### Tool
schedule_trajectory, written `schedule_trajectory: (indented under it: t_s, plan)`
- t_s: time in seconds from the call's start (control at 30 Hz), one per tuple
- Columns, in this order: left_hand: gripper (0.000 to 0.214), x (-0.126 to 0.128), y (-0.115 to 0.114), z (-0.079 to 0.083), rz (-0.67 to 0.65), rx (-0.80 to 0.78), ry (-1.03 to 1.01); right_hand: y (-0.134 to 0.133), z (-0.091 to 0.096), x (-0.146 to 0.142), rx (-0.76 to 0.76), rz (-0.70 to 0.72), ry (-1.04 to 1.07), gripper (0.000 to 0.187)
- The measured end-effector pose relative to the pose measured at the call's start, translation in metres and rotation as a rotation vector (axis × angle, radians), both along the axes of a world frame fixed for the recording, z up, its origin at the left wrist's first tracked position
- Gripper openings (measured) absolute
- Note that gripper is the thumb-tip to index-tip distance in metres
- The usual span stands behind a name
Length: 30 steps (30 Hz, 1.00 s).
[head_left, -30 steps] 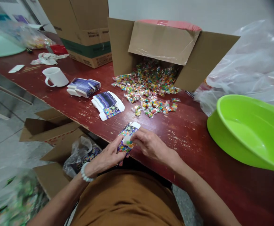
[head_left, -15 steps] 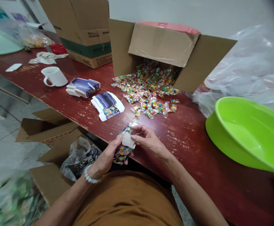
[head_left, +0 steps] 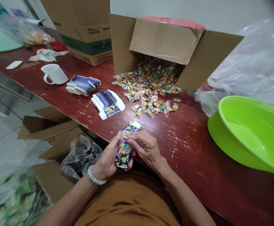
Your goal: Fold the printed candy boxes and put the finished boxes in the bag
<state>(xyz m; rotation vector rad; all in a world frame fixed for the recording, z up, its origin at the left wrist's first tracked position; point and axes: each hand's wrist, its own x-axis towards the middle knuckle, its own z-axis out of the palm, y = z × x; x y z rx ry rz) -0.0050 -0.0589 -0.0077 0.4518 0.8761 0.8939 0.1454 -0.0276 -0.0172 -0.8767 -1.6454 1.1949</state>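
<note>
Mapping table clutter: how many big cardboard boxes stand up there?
2: green-banded box, back left; open box, just right of it. Others could hide behind.

Free lane over red table point(head_left: 188, 131), between candy packets point(head_left: 151, 86) and green basin point(head_left: 240, 138)

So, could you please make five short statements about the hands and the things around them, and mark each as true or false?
1. The left hand holds a printed carton. True.
2. The white mug is on the floor. False: the white mug is on the red table.
3. Small colourful packets lie before an open cardboard box. True.
4. The right hand is inside a basin. False: the right hand is at the printed carton.
5. The bead bracelet is on the left arm. True.
</note>
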Motion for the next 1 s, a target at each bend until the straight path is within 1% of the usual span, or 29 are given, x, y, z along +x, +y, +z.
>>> schedule_trajectory:
  t_s: [0.03, 0.07, 0.13, 0.23, 0.3, 0.33, 0.37, 0.43, 0.6, 0.7, 0.77, 0.8, 0.87, 0.9, 0.93, 1.0]
  plan:
    - [0.052, -0.001, 0.001, 0.002, -0.001, -0.025, -0.02, 0.0, 0.0, 0.001, 0.053, 0.003, -0.051, 0.012]
    - [0.052, -0.001, 0.001, 0.004, 0.01, -0.032, -0.024, 0.0, 0.0, 0.001, 0.048, 0.002, -0.073, 0.013]
    - [0.054, -0.001, 0.001, 0.005, 0.056, -0.014, -0.002, -0.002, 0.0, -0.001, -0.093, 0.004, -0.058, 0.012]
    - [0.063, 0.0, -0.001, 0.001, 0.073, 0.026, 0.026, -0.003, 0.003, -0.007, -0.325, 0.021, 0.075, 0.01]
    - [0.071, 0.0, -0.001, -0.002, 0.067, 0.064, 0.043, -0.002, 0.006, -0.01, -0.412, 0.077, 0.161, 0.012]
    - [0.073, 0.0, -0.001, -0.003, 0.064, 0.079, 0.053, -0.002, 0.007, -0.011, -0.432, 0.089, 0.19, 0.014]
    - [0.075, -0.001, -0.001, -0.003, 0.064, 0.09, 0.064, -0.001, 0.007, -0.011, -0.435, 0.088, 0.203, 0.016]
    - [0.074, -0.004, 0.0, -0.004, 0.069, 0.095, 0.082, -0.001, 0.004, -0.011, -0.384, 0.067, 0.183, 0.017]
    - [0.044, -0.01, 0.002, -0.003, 0.127, 0.044, 0.029, -0.011, -0.01, -0.011, -0.196, 0.124, 0.062, 0.014]
    - [0.037, -0.016, 0.003, -0.004, 0.204, 0.059, 0.033, -0.015, -0.013, -0.014, -0.083, 0.162, -0.013, 0.027]
    - [0.041, -0.03, 0.004, -0.007, 0.252, 0.136, 0.124, -0.012, -0.014, -0.014, -0.045, 0.143, -0.039, 0.033]
    - [0.044, -0.041, 0.004, -0.01, 0.28, 0.186, 0.206, -0.007, -0.016, -0.012, -0.041, 0.096, -0.053, 0.033]
    - [0.047, -0.073, 0.003, -0.019, 0.364, 0.284, 0.463, 0.007, -0.022, -0.004, -0.037, -0.053, -0.12, 0.034]
    - [0.046, -0.093, 0.001, -0.025, 0.426, 0.326, 0.649, 0.015, -0.026, 0.001, -0.013, -0.12, -0.187, 0.035]
    - [0.045, -0.114, -0.001, -0.032, 0.485, 0.361, 0.878, 0.023, -0.03, 0.006, 0.027, -0.174, -0.267, 0.035]
    - [0.039, -0.154, -0.006, -0.048, 0.529, 0.388, 1.081, 0.036, -0.038, 0.014, 0.099, -0.229, -0.424, 0.035]
